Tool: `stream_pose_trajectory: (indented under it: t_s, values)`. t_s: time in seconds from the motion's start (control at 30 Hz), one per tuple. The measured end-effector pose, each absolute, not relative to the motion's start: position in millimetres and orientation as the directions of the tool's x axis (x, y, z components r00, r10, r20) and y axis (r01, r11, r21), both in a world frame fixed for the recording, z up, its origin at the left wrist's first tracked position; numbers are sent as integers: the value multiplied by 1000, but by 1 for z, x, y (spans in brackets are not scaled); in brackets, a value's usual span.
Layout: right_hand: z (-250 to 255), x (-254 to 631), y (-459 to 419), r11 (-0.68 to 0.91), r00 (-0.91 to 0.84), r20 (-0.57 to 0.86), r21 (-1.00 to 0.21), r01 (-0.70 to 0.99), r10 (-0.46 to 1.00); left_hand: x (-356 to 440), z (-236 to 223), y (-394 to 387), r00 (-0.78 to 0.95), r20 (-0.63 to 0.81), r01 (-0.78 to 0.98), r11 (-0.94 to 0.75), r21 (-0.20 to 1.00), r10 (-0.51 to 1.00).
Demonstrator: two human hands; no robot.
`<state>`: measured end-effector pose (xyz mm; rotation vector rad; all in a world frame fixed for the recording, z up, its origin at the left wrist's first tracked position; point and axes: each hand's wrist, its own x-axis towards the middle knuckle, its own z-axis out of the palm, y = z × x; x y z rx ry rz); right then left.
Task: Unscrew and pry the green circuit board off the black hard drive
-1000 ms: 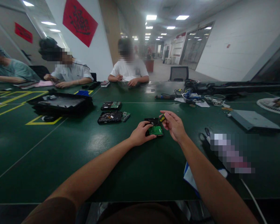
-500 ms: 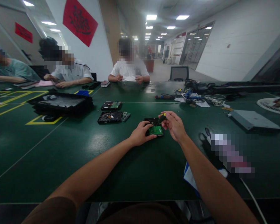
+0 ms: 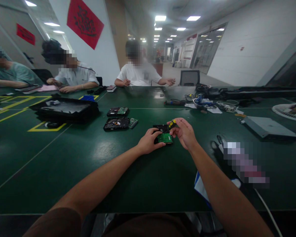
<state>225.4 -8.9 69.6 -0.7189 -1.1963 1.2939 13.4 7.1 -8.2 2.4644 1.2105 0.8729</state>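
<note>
On the green table in front of me lies a hard drive (image 3: pixel 164 138), its green circuit board facing up. My left hand (image 3: pixel 149 141) grips it by the left side, thumb along the near edge and fingers over the far part. A screwdriver (image 3: pixel 172 124) with a yellow and black handle is pinched in my right hand (image 3: pixel 184 132), above the right end of the drive. The screwdriver's tip is too small and dark to make out. Left of the drive are an opened hard drive (image 3: pixel 116 123), a loose circuit board (image 3: pixel 133 123) and another hard drive (image 3: pixel 117 111).
A black tray (image 3: pixel 64 108) stands at the left. Tangled cables (image 3: pixel 203 101) and a flat grey metal box (image 3: pixel 270 126) lie to the right. A blue and white packet (image 3: pixel 201 189) rests by my right forearm. Several people sit across the table.
The screwdriver's handle has turned and tilted slightly in my right hand; my left hand stays put on the drive. The person opposite has stretched one hand out to the side.
</note>
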Motion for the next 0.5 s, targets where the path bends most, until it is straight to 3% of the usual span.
stream_pose_trajectory:
  t_s: [0.27,0.5]
  values:
    - [69,228,-8,228,-108,265,-936,-269,958,13,-6,6,480,384,637,-614,466,789]
    - [68,227,-8,216,-132,268,-925,-314,954,13,-6,6,476,370,638,-603,478,798]
